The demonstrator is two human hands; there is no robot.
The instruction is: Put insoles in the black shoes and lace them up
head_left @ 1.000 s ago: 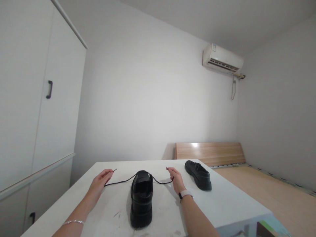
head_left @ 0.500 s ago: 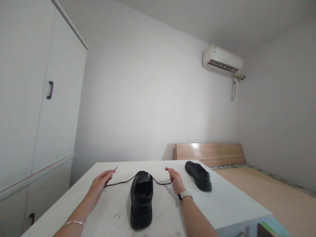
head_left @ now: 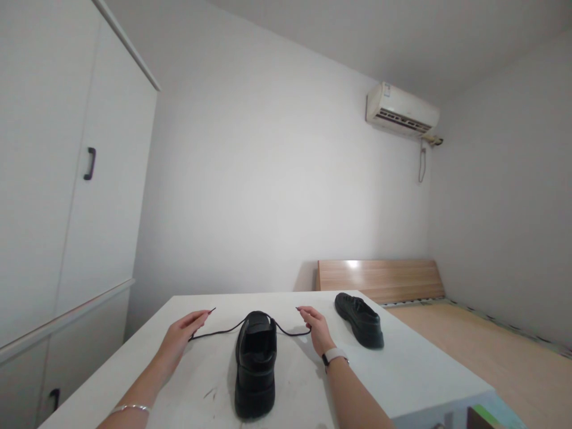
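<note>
A black shoe [head_left: 255, 381] stands on the white table with its heel toward me. From its front a black shoelace [head_left: 218, 332] runs out to both sides. My left hand [head_left: 185, 329] is closed on one end of the lace, left of the shoe, and the tip pokes out past the fingertips. On the other side my right hand [head_left: 316, 328] pinches the opposite end, its tip just showing. Both stretches of lace sag slightly between shoe and hands. A second black shoe [head_left: 361, 320], with its lace in place, rests farther right.
The white table [head_left: 429, 363] ends at the right beside a bed base with a wooden headboard [head_left: 379, 279]. A tall white cabinet [head_left: 111, 179] stands at the left. An air conditioner [head_left: 402, 110] hangs high on the wall. Something green [head_left: 485, 415] shows below the table's right corner.
Both hands still hold the lace ends. The left fingertips have shifted slightly right, the right fingertips slightly left, and less of each tip sticks out. The shoes keep their places.
</note>
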